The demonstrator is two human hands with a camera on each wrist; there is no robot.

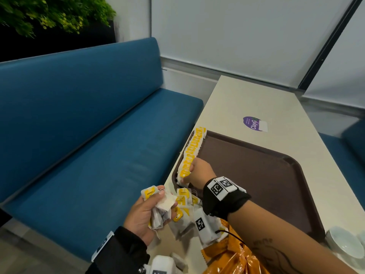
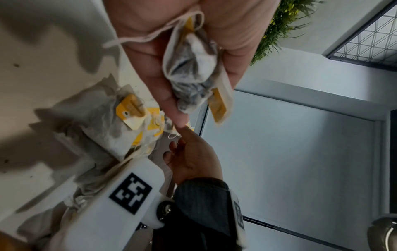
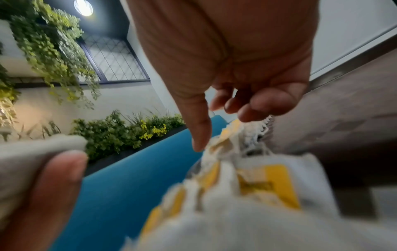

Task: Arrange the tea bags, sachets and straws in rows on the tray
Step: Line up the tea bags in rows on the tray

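Nearest the viewer, an orange bag (image 1: 233,258) lies on the table (image 1: 276,107) beside a loose heap of tea bags (image 1: 185,216), apparently the supply not yet sorted. Just beyond, the left hand (image 1: 146,212) curls its fingers round a small bunch of tea bags (image 2: 193,68), strings trailing; it seems to act as a ready stock close to the row. Beyond that, the right hand (image 1: 197,171) reaches to the near end of the row of tea bags (image 1: 190,153). Its thumb and fingertips touch the row's last bags, probably seating or straightening one; whether it pinches a bag cannot be told. The row stands on edge, yellow tags up, along the left rim of the brown tray (image 1: 256,175), which leaves the rest of the tray free for further rows. No sachets or straws are visible.
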